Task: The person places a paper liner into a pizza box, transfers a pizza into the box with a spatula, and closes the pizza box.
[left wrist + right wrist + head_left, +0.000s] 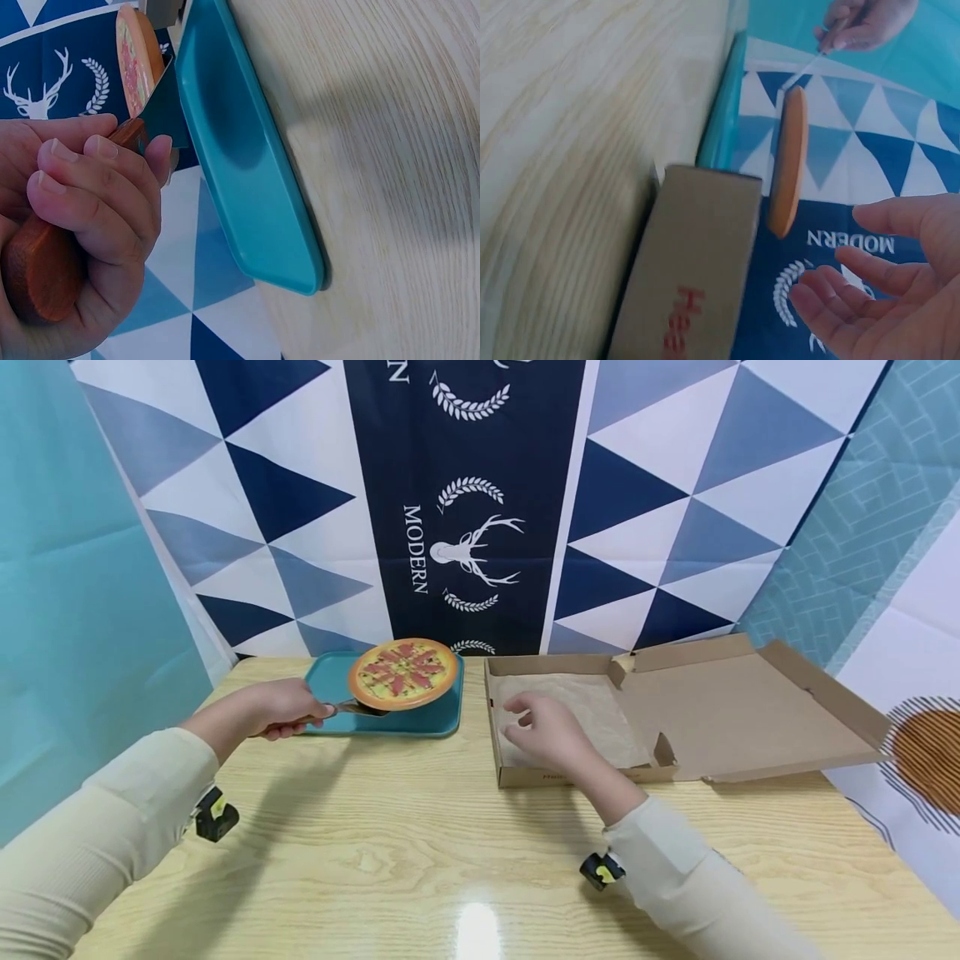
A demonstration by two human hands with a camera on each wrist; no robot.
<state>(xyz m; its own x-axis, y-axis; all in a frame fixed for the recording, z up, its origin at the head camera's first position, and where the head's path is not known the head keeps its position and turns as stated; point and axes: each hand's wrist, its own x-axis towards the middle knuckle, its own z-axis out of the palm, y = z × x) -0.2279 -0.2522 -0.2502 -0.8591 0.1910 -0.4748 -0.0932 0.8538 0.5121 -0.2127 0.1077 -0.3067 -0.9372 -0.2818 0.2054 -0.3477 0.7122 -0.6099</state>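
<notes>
Above the teal tray (442, 714) at the back of the wooden counter (420, 852), the pizza (402, 673) rides lifted on a server blade (161, 112); the left hand (273, 708) has its fingers curled round the server's brown wooden handle (37, 274). Right hand (543, 731) hovers over the near left part of the open cardboard pizza box (697, 710), fingers relaxed and spread, holding nothing. Box stands just right of the tray, lid laid flat to the right, paper liner (592, 702) inside.
</notes>
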